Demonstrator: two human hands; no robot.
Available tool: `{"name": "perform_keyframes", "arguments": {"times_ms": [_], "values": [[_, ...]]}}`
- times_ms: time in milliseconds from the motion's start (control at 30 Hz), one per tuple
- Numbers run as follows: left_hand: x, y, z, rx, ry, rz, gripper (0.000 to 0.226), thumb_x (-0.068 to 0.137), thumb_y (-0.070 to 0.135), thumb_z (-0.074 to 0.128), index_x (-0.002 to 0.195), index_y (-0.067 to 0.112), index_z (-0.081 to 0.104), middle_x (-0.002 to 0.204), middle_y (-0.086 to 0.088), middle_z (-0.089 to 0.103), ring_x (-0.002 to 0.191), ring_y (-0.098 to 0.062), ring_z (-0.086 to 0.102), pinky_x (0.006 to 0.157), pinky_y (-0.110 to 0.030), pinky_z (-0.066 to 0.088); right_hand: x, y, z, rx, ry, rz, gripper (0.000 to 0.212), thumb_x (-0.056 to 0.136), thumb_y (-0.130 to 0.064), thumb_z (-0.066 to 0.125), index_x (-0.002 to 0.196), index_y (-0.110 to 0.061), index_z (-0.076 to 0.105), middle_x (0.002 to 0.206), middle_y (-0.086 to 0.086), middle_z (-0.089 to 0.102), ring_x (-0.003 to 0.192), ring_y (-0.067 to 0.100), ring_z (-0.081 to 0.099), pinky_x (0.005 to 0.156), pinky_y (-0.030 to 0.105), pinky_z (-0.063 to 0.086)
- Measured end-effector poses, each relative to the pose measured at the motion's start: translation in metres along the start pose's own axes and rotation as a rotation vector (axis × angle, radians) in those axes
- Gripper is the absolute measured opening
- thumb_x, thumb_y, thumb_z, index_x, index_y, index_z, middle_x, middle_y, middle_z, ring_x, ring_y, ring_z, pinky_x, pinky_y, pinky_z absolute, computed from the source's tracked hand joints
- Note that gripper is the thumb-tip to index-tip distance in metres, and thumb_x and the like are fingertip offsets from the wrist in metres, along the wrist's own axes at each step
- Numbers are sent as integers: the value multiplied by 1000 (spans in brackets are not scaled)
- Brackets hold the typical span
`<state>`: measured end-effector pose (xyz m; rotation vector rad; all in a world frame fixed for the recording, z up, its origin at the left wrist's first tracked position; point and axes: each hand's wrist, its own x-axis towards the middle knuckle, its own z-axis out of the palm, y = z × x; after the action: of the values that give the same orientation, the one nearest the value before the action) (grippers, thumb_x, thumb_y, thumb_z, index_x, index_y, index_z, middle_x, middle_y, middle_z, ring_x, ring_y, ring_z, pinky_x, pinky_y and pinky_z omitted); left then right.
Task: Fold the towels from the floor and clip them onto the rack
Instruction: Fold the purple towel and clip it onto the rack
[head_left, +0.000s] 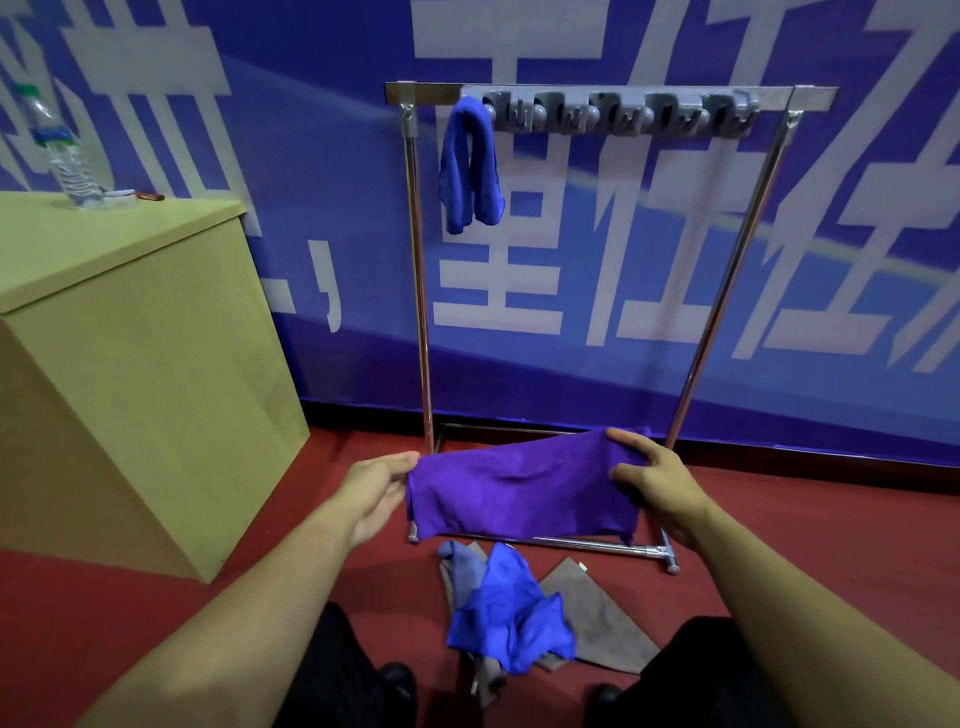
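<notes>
A purple towel (519, 493) is stretched flat between my hands in front of the metal rack (727, 291). My left hand (376, 491) pinches its left edge and my right hand (657, 480) grips its right edge. On the rack's top bar, a grey strip of clips (618, 114) holds one folded blue towel (470, 166) at its left end. Below the purple towel, on the red floor, lie a crumpled blue towel (511, 610) and grey towels (592, 623) beneath it.
A light wooden cabinet (135, 364) stands at the left with a plastic water bottle (65, 150) on top. A blue banner wall (597, 312) rises behind the rack. My dark trousers and shoes (397, 680) flank the towel pile.
</notes>
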<state>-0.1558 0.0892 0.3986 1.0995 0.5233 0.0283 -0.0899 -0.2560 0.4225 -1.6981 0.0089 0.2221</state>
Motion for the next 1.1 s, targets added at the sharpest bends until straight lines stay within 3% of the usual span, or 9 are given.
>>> {"name": "perform_keyframes", "arguments": {"times_ms": [100, 233, 367, 467, 633, 767, 900, 1000, 1100], "values": [[-5, -2, 4, 100, -36, 25, 43, 86, -17, 60, 124, 3, 60, 104, -14, 71, 84, -17, 70, 79, -26, 58, -2, 0, 2, 20, -31, -12, 56, 82, 15, 63, 127, -19, 64, 97, 16, 71, 80, 26, 66, 84, 46, 57], [-1, -7, 4, 256, -8, 164, 57, 83, -19, 63, 130, 11, 57, 113, -10, 67, 104, -28, 66, 88, -39, 55, 0, 2, 1, -15, 7, -81, 49, 81, 16, 67, 124, -8, 66, 104, 11, 71, 84, 17, 67, 79, 25, 60], [2, -8, -3, 355, -8, 179, 38, 84, -15, 65, 118, 3, 68, 103, -26, 72, 90, -29, 66, 83, -35, 58, 6, 9, -4, -165, 23, -106, 41, 81, 11, 71, 116, -10, 69, 110, 16, 72, 89, 20, 66, 91, 40, 57], [2, -9, -11, 462, 37, 196, 26, 82, -12, 70, 107, -2, 73, 102, -26, 73, 89, -27, 66, 95, -43, 53, 10, 14, -9, -431, 3, -142, 35, 82, 6, 73, 114, -8, 71, 109, 9, 71, 95, 18, 64, 92, 30, 51], [-1, -8, -21, 606, 54, 265, 22, 84, -7, 71, 91, 13, 77, 94, -23, 75, 84, -24, 68, 90, -39, 55, 14, 26, -15, -722, -38, -87, 16, 84, -6, 74, 92, -19, 75, 96, -3, 70, 91, 13, 61, 81, 20, 39], [-3, -5, -23, 706, 44, 303, 18, 88, -3, 69, 94, 12, 76, 92, -18, 76, 83, -20, 67, 78, -24, 54, 12, 25, -12, -703, -15, -111, 19, 85, -10, 74, 76, -25, 67, 88, -3, 71, 87, 14, 63, 80, 21, 40], [-1, -4, -24, 820, 58, 342, 17, 90, 4, 69, 85, 19, 75, 91, -6, 77, 86, -18, 67, 85, -29, 52, 11, 24, -9, -639, 15, -133, 24, 87, -11, 73, 73, -30, 66, 86, -4, 73, 86, 16, 66, 83, 27, 48], [-3, -4, -22, 799, 110, 346, 16, 91, 6, 68, 83, 19, 75, 87, -3, 76, 85, -17, 68, 78, -21, 50, 9, 22, -10, -587, 82, -139, 21, 84, -18, 77, 69, -30, 68, 56, -19, 64, 67, 11, 59, 65, 24, 45], [-4, -5, -17, 673, 193, 372, 8, 91, 8, 69, 91, 9, 77, 91, -6, 74, 82, -14, 65, 67, -7, 46, 3, 17, -12, -517, 146, -179, 11, 80, -26, 81, 71, -26, 75, 59, -18, 67, 64, 6, 62, 65, 26, 49]]}}
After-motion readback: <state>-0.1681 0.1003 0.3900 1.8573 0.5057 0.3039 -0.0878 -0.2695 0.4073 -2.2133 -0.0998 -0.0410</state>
